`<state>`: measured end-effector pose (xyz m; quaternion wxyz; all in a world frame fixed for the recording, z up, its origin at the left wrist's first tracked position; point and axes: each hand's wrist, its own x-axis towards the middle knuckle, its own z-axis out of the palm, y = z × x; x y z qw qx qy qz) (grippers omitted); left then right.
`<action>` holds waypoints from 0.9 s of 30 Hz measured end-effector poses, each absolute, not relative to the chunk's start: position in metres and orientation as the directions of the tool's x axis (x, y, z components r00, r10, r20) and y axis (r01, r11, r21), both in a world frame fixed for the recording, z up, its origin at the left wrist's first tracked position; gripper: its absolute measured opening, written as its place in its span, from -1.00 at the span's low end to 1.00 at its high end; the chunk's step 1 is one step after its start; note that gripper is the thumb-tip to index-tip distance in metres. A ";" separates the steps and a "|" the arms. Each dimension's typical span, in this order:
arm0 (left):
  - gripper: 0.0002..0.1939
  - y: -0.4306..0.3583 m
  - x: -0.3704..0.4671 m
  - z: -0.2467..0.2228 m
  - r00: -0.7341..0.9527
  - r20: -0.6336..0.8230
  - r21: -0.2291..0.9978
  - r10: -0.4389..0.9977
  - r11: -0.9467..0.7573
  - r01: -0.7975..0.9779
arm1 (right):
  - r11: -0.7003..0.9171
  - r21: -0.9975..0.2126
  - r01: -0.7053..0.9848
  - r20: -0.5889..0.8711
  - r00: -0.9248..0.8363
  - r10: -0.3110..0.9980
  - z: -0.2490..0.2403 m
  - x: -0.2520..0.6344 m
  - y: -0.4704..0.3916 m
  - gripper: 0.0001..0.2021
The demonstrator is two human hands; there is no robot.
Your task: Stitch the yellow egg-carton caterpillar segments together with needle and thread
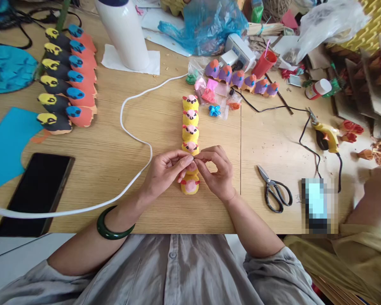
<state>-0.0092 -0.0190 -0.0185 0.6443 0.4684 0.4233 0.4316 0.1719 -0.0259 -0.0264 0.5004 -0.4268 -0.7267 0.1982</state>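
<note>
Down the middle of the table runs a row of yellow molded figures (190, 133) with pink faces and red ears; the farther ones carry black marks on their faces. Over the nearer part of this row, my left hand (168, 171) and my right hand (218, 171) meet fingertip to fingertip. Both are closed in a pinch on a tiny dark piece (193, 158), too small to name surely. My fingers partly cover a figure under them. The nearest figure (189, 185) has a pink face without black marks.
Black-handled scissors (274, 190), a yellow glue gun (327, 135) and a blurred phone (316, 203) lie right. A white cable (127, 127) curves past a black phone (34, 190) at left. Packets of colored clay (209, 91) lie beyond the row. Another person's arm (376, 197) rests at far right.
</note>
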 end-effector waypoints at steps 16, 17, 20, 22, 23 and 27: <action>-0.63 -0.016 -0.007 -0.024 0.259 -0.174 0.958 0.950 0.225 -0.179 | 0.603 -0.655 0.455 0.595 -0.181 0.783 -0.029 0.174 -0.024 -0.91; -0.63 -0.016 -0.008 -0.025 0.255 -0.173 0.959 0.951 0.222 -0.176 | 0.599 -0.658 0.457 0.586 -0.189 0.788 -0.029 0.174 -0.024 -0.91; -0.63 -0.017 -0.009 -0.025 0.243 -0.175 0.963 0.954 0.217 -0.160 | 0.596 -0.660 0.458 0.577 -0.199 0.792 -0.029 0.175 -0.024 -0.89; -0.62 -0.017 -0.009 -0.025 0.241 -0.176 0.965 0.954 0.215 -0.147 | 0.609 -0.648 0.457 0.594 -0.197 0.780 -0.029 0.175 -0.024 -0.89; -0.61 -0.017 -0.009 -0.024 0.246 -0.176 0.967 0.953 0.215 -0.140 | 0.615 -0.643 0.456 0.602 -0.197 0.774 -0.029 0.175 -0.024 -0.89; -0.64 -0.017 -0.008 -0.022 0.265 -0.163 0.967 0.950 0.207 -0.147 | 0.611 -0.647 0.456 0.596 -0.197 0.778 -0.029 0.174 -0.024 -0.88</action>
